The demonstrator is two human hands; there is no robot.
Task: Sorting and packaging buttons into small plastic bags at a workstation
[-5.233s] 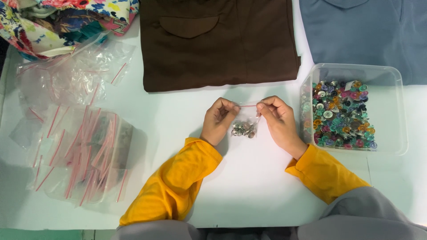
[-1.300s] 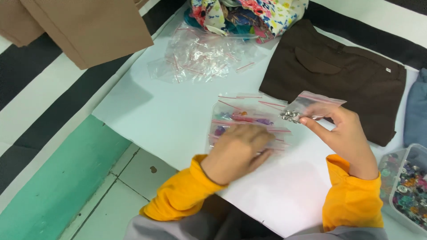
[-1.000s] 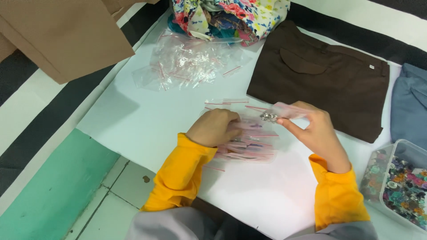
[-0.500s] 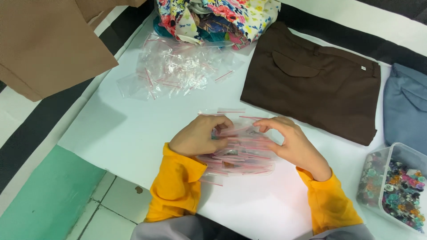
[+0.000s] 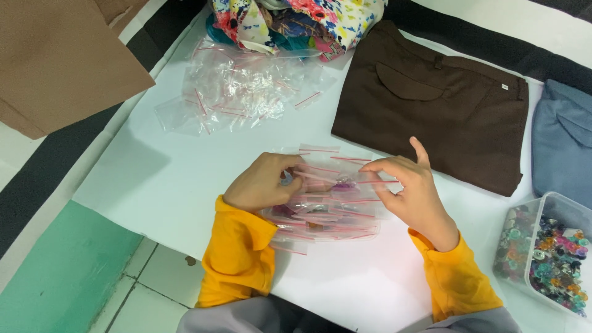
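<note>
A stack of small clear zip bags with red seal strips (image 5: 327,213) lies on the white sheet (image 5: 185,179) in front of me. My left hand (image 5: 262,182) rests on the stack's left side, fingers curled on the bags. My right hand (image 5: 410,188) pinches the top bag at its right edge. That top bag (image 5: 342,182) seems to hold small beads or buttons. Both arms wear yellow sleeves.
A heap of empty clear bags (image 5: 237,89) lies farther back. A folded brown garment (image 5: 438,105) and a blue one (image 5: 564,142) sit to the right. A clear plastic box of colourful buttons (image 5: 549,259) is at right. Floral fabric (image 5: 296,18) at top, tan fabric (image 5: 55,55) at left.
My right hand carried the filled bag from the box side over to the stack of bags. Both hands have closed in on the stack. The view has swung left.
</note>
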